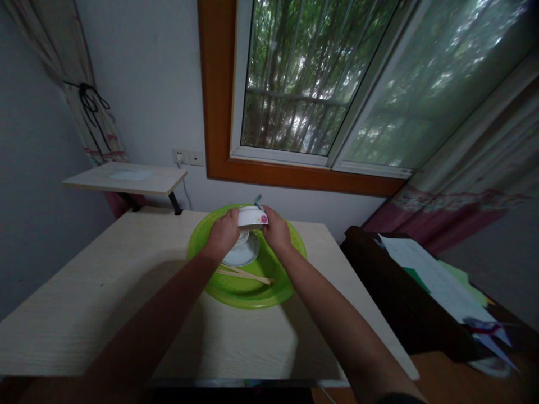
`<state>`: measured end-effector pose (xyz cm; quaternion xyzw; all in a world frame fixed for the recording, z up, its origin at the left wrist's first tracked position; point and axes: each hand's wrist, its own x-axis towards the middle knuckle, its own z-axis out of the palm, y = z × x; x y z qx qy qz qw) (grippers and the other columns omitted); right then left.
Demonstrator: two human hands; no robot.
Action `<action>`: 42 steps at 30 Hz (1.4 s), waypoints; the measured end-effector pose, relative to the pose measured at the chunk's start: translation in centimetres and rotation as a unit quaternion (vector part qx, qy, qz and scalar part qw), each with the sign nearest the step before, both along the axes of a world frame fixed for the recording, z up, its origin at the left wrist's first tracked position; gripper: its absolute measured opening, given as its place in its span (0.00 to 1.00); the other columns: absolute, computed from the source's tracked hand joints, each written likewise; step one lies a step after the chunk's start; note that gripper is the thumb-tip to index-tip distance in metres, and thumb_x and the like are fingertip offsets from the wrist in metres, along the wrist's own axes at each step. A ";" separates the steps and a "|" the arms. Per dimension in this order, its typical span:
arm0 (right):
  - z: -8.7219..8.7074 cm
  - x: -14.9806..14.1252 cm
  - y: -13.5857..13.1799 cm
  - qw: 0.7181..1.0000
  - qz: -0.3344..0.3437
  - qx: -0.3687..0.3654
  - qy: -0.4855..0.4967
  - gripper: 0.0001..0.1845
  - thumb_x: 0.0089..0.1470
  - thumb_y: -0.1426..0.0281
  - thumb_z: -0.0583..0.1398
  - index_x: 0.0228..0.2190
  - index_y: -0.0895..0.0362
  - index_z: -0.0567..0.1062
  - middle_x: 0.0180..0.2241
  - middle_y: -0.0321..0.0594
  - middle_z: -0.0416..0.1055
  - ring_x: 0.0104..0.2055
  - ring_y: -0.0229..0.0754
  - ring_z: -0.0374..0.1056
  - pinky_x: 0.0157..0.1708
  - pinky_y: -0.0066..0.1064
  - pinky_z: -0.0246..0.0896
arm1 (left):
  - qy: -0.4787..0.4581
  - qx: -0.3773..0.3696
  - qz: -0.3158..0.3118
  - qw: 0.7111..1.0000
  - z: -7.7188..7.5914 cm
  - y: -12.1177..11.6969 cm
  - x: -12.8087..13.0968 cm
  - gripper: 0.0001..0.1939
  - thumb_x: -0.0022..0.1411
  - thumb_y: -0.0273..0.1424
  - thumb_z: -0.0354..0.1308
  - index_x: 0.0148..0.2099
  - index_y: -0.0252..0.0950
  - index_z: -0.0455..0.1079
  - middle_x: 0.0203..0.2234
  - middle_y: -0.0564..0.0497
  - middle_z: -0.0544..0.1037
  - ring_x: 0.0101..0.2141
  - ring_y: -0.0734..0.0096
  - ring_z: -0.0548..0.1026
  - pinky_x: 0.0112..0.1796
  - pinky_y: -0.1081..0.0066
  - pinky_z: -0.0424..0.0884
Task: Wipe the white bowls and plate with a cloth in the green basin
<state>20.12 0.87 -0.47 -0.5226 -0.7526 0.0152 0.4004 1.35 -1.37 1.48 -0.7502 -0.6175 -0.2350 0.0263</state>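
My left hand and my right hand grip a white bowl from its two sides. A pink flower is printed on the bowl near my right fingers. Behind the bowl sticks up a small grey-green piece, too small to name. The bowl is held over a large round green basin on the table. Below it in the basin lies a white plate, with white dishware on it partly hidden by my left hand. Nearer to me, pale chopsticks lie in the basin.
The basin stands on a pale wooden table. At the back left is a raised shelf with a paper on it. A window and wall sockets are behind. Papers lie on dark furniture at the right.
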 end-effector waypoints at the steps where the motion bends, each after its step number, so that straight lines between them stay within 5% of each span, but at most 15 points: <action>1: 0.1 -0.1 -0.1 1.000 -0.003 -0.003 -0.014 0.33 0.50 0.81 0.55 0.59 0.56 0.70 0.53 0.49 0.74 0.51 0.52 0.71 0.53 0.39 0.66 | 0.012 0.004 -0.001 1.000 0.0 0.0 0.0 0.20 0.67 0.21 0.47 0.59 0.32 0.64 0.50 0.37 0.77 0.48 0.57 0.78 0.49 0.64 0.71; 6: -0.1 -0.4 -0.1 1.000 -0.003 -0.001 0.002 0.35 0.49 0.81 0.54 0.59 0.59 0.68 0.53 0.51 0.74 0.50 0.52 0.71 0.53 0.40 0.66 | 0.015 0.035 -0.016 0.999 -0.1 0.1 -0.5 0.20 0.67 0.22 0.47 0.60 0.32 0.64 0.51 0.38 0.77 0.47 0.56 0.78 0.48 0.63 0.71; 12: -1.2 0.2 1.3 0.991 0.031 -0.029 0.126 0.24 0.50 0.78 0.54 0.48 0.58 0.76 0.43 0.45 0.79 0.43 0.48 0.73 0.48 0.38 0.68 | -0.071 0.053 -0.044 0.995 -0.8 1.0 -0.8 0.20 0.66 0.25 0.53 0.59 0.35 0.66 0.53 0.41 0.77 0.52 0.61 0.75 0.53 0.66 0.68; 19: -3.0 0.7 2.9 0.953 0.036 -0.154 0.257 0.19 0.48 0.72 0.58 0.44 0.58 0.77 0.37 0.41 0.79 0.35 0.44 0.73 0.40 0.38 0.72 | -0.113 -0.032 -0.025 0.993 -2.0 2.4 -0.9 0.15 0.68 0.32 0.53 0.53 0.33 0.70 0.42 0.40 0.81 0.42 0.57 0.80 0.45 0.65 0.72; 26: -2.4 0.2 2.4 0.973 0.042 -0.101 0.203 0.23 0.47 0.74 0.58 0.47 0.58 0.77 0.42 0.42 0.80 0.40 0.46 0.73 0.45 0.39 0.70 | -0.145 -0.039 -0.038 0.988 -2.1 2.7 -1.0 0.18 0.66 0.24 0.49 0.58 0.32 0.66 0.46 0.39 0.80 0.47 0.59 0.78 0.48 0.66 0.71; 36: -0.2 0.0 0.3 1.000 0.016 -0.010 0.019 0.29 0.49 0.82 0.55 0.54 0.58 0.73 0.48 0.48 0.77 0.48 0.49 0.72 0.49 0.35 0.65 | -0.002 -0.015 -0.005 1.000 -0.3 0.5 -0.1 0.18 0.68 0.23 0.46 0.58 0.32 0.64 0.49 0.36 0.77 0.46 0.57 0.79 0.48 0.64 0.72; 42: -0.6 -0.1 0.6 0.995 0.015 -0.025 0.091 0.28 0.50 0.81 0.54 0.52 0.57 0.74 0.47 0.46 0.78 0.47 0.48 0.72 0.49 0.35 0.66 | -0.009 0.010 -0.021 1.000 -0.2 0.5 -0.5 0.21 0.69 0.25 0.49 0.62 0.34 0.63 0.53 0.38 0.76 0.50 0.59 0.77 0.51 0.64 0.70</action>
